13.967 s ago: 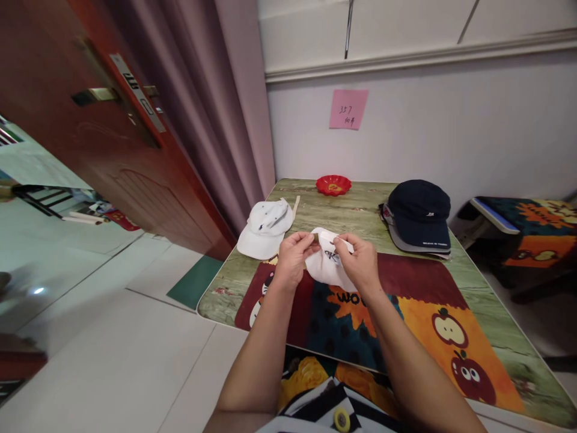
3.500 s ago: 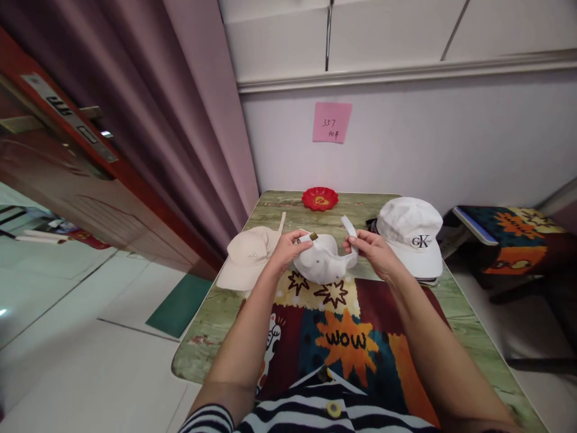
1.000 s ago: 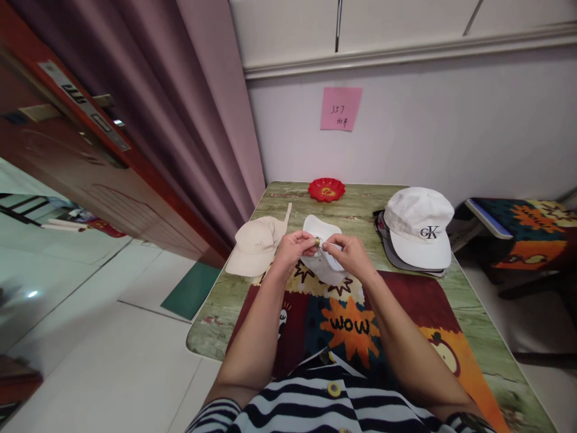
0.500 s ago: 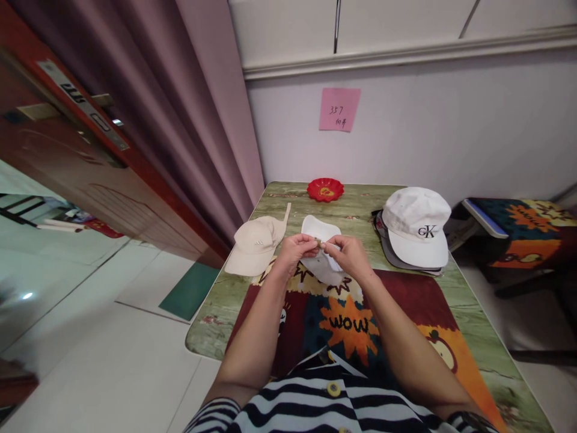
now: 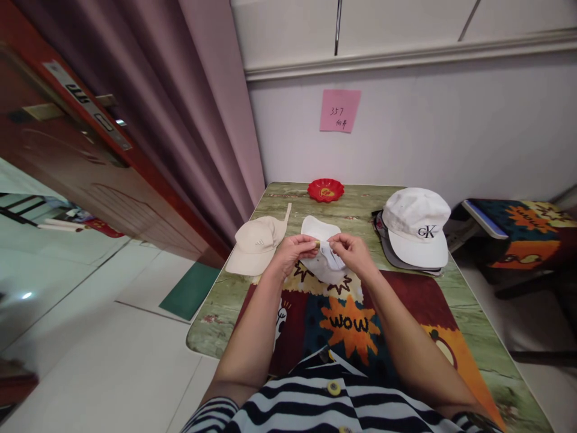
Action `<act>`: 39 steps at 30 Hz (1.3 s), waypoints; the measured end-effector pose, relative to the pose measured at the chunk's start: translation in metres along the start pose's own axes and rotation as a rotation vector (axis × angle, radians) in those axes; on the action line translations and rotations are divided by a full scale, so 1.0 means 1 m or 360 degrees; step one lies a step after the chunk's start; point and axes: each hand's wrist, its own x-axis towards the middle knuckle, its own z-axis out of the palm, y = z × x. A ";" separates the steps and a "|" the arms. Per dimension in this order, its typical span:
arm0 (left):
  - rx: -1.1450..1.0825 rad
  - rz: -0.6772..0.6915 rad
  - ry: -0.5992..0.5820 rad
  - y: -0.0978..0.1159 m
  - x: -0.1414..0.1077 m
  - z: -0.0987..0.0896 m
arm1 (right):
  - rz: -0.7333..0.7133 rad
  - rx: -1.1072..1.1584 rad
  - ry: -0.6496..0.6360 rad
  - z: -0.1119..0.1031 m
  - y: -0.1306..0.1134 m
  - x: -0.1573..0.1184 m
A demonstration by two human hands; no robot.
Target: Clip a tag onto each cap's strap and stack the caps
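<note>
A white cap (image 5: 321, 227) lies on the table, its brim toward the wall and its back strap (image 5: 325, 243) raised between my hands. At the strap's left side, my left hand (image 5: 292, 250) pinches a small brass-coloured buckle (image 5: 318, 244). My right hand (image 5: 354, 252) is closed in a pinch on the strap, slightly right of the buckle. Both hands hover over the cap and cover part of its crown. To the left rests a beige cap (image 5: 253, 239), with its loose strap sticking up beside my left hand.
On the right, a white cap with black letters (image 5: 417, 225) tops a stack of caps. A red scalloped dish (image 5: 325, 190) sits at the table's far edge. A patterned mat (image 5: 347, 325) covers the near table (image 5: 211, 322). The door (image 5: 90, 162) and curtain stand left.
My right hand has moved slightly right, away from my left, and a short stretch of strap now shows between the fingers. The other caps have not moved.
</note>
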 end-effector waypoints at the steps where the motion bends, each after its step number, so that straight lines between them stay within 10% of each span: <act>1: -0.0002 0.0002 -0.0011 0.000 0.000 -0.001 | -0.0001 0.0024 -0.0008 0.000 -0.001 -0.001; 39: 0.0029 0.0020 -0.0094 -0.005 -0.002 0.002 | -0.0031 0.0051 -0.0137 0.009 -0.011 -0.007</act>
